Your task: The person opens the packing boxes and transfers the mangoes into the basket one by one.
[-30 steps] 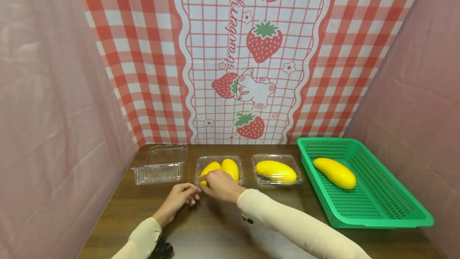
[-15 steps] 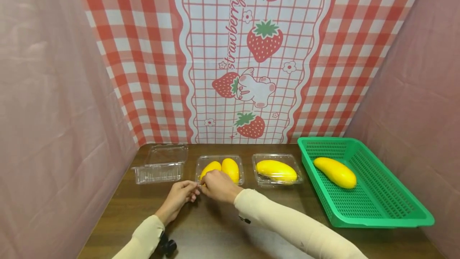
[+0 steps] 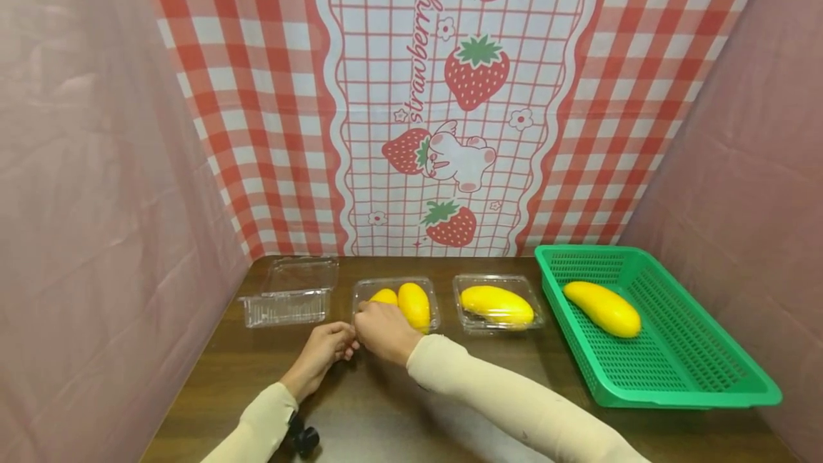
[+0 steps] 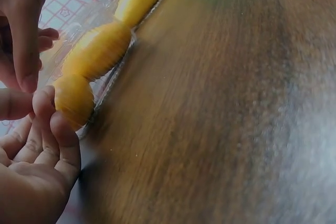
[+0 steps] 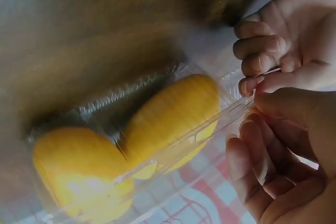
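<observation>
A clear plastic clamshell box [image 3: 435, 306] with two yellow mangoes [image 3: 414, 306] stands in the middle in the head view. At its front left corner my hands meet. My left hand [image 3: 320, 354] pinches the corner of the plastic edge between thumb and index finger, seen closely in the right wrist view. My right hand [image 3: 386, 331] grips the same edge beside it, its thumb [image 5: 286, 103] on the plastic rim. In the head view it hides part of the left mango. How the lid and base edges meet under the fingertips cannot be made out.
To the right stands another clear box [image 3: 498, 281] holding one mango [image 3: 496, 306]. An open clear box [image 3: 286, 308] with its lid raised is at the left. A green basket [image 3: 688, 399] with one mango [image 3: 602, 308] fills the table's right side.
My right hand has shifted slightly left to the box's corner and covers more of the left mango. My left hand has risen slightly to meet it. The boxes and basket stay put.
</observation>
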Available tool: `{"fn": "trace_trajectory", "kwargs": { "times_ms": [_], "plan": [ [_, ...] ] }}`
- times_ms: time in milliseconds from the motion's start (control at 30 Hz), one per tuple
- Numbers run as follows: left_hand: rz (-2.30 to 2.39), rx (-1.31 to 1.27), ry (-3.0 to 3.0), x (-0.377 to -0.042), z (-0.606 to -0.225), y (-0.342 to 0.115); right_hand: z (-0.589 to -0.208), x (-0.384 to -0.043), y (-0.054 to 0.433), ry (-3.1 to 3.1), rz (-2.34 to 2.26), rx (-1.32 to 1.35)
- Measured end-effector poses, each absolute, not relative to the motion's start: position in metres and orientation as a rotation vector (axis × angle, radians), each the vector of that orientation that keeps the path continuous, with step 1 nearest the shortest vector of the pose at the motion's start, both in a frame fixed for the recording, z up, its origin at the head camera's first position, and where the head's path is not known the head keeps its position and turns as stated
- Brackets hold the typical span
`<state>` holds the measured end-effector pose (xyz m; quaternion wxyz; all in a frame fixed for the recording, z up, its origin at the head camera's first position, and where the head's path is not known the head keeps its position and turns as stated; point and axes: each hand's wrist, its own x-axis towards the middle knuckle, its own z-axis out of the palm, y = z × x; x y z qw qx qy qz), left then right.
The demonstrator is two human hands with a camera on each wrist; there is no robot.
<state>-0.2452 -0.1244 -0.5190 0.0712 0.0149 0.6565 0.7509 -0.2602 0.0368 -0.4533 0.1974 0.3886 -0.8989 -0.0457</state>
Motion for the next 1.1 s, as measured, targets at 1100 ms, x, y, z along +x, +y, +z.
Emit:
{"fn": "trace_trajectory", "kwargs": {
  "times_ms": [1100],
  "plan": [
    [2.338,-0.141,1.95,-0.243,-0.517,-0.115,-0.475,-0.254,0.033,-2.341,-0.292,1.046]
  ]
}}
